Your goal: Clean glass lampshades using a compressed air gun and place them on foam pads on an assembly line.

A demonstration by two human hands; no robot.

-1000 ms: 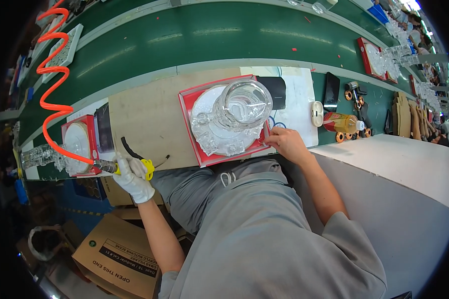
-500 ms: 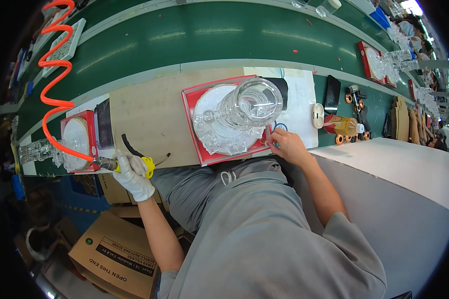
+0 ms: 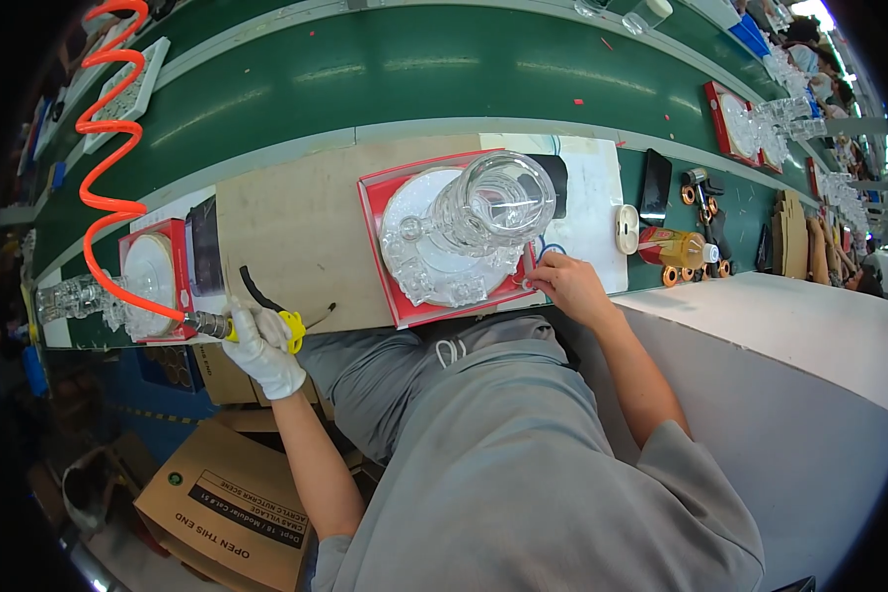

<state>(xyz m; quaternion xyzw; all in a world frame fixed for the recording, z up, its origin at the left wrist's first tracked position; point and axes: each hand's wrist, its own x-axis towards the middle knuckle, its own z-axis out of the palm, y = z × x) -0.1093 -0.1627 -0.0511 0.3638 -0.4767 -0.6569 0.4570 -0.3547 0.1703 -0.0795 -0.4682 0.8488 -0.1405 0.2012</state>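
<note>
My left hand (image 3: 261,351), in a white glove, is wrapped round a yellow air blow gun (image 3: 294,331) joined to an orange coiled hose (image 3: 113,207). In front of me a red shallow box (image 3: 373,212) holds a round white base with a clear acrylic tower (image 3: 503,202) and small clear pieces on it. The tower tilts to the right in this view. My right hand (image 3: 574,286) is bare, its thumb and forefinger pinched together at the box's near right corner. What those fingers grip, if anything, is too small to make out.
Another red box with a clear model (image 3: 153,268) stands at the left. Right of my work lie a white oval piece (image 3: 628,229), a bottle of amber liquid (image 3: 673,247), a black phone-like slab (image 3: 655,185) and copper-coloured rings. Brown cartons (image 3: 229,503) sit below left.
My right hand has shifted very slightly left and its fingers have drawn in at the box corner. My left hand and the blow gun stay where they were.
</note>
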